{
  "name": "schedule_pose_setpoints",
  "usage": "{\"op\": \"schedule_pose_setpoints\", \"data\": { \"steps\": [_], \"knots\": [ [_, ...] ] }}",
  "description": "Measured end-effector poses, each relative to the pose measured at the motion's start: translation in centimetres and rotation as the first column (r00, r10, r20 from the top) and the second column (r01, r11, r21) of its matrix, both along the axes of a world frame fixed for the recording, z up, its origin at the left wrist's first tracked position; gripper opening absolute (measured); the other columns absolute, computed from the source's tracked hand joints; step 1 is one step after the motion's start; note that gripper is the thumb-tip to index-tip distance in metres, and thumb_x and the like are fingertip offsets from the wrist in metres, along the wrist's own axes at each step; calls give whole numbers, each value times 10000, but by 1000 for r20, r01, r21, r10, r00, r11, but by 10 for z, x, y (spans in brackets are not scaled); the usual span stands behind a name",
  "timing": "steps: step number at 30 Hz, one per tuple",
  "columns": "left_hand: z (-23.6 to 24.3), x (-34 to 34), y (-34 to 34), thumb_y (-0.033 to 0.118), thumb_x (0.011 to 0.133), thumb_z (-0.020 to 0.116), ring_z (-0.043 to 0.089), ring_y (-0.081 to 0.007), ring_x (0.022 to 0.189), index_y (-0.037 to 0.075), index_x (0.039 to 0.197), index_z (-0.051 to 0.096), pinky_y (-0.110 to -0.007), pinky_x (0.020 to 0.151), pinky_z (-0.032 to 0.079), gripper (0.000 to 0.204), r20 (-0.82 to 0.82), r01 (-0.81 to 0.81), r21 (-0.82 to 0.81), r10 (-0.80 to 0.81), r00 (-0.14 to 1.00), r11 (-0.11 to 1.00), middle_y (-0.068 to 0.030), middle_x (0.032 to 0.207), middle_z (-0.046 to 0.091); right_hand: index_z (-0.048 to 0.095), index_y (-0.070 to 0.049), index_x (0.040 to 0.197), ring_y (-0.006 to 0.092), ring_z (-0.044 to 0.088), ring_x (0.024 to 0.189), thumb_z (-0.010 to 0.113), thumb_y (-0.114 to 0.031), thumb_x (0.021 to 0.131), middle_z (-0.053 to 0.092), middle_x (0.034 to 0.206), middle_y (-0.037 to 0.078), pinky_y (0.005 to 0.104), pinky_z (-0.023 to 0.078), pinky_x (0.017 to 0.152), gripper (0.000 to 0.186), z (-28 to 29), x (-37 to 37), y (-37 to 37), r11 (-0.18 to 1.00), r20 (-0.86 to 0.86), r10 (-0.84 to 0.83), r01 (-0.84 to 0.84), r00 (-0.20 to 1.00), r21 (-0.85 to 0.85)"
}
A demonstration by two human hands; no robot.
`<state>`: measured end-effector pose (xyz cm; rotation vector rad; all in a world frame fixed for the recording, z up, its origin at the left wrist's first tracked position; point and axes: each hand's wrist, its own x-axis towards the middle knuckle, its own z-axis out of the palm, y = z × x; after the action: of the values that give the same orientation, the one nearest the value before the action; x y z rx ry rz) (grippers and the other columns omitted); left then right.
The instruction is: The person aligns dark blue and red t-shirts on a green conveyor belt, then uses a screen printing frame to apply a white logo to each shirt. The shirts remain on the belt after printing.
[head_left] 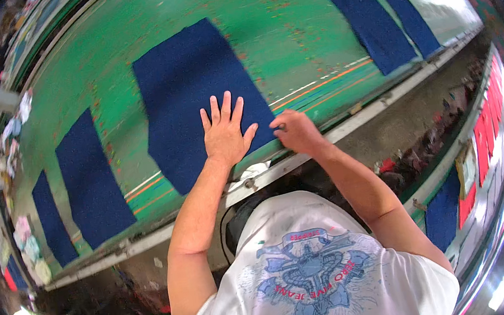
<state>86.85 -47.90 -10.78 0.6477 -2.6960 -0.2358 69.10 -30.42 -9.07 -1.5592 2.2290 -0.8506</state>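
Note:
A navy blue fabric panel (185, 90) lies flat on the long green table (275, 36) in front of me. My left hand (224, 132) is spread on its lower right part, palm down with the fingers apart. At the panel's near right corner is my right hand (297, 132), its fingers curled in a pinch. A small dark spot shows between those fingers, and I cannot tell whether it is the cloth's corner or some small object.
Two more navy pieces (90, 182) (54, 217) lie to the left, and another two (367, 26) (407, 18) to the far right. A pale metal rail (348, 131) edges the table's near side, with a crumpled white scrap (255, 171) beside it. Red pieces (483, 137) lie on a table behind at right.

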Motion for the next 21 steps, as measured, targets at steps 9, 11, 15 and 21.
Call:
{"op": "schedule_pose_setpoints", "data": {
  "steps": [9,11,15,21],
  "knots": [
    [6,-23,10,538,1017,742,280,-471,1683,160,1690,505,-722,1335,221,808,49,111,59,-113,992,992,-136,1818,368,824,-50,1078,390,772,1050,829,-134,922,798,1074,184,480,620,938,178,44,-78,65,965,-116,-249,236,962,-113],
    [16,-32,15,543,1016,756,277,-489,1680,126,1659,528,-719,1335,222,799,125,48,138,-66,990,989,-162,1814,362,826,-69,1085,421,760,1067,794,-160,936,793,1102,198,509,620,940,178,55,-125,88,935,-96,-329,310,939,-169],
    [41,-79,38,352,989,830,552,-453,1508,30,1404,742,-609,1290,368,533,-31,34,372,-25,999,928,-219,1576,644,833,-69,1066,410,767,1042,795,-153,932,802,1086,186,500,621,925,163,69,-233,148,840,-183,-521,462,834,-286],
    [58,-245,137,140,1073,773,805,-284,1124,-35,1555,625,-388,953,651,534,-268,250,963,329,905,98,-181,1470,734,838,-67,1084,414,747,1113,807,-208,944,786,1152,192,521,602,984,201,84,-424,243,711,-282,-703,663,653,-236]
  ]
}}
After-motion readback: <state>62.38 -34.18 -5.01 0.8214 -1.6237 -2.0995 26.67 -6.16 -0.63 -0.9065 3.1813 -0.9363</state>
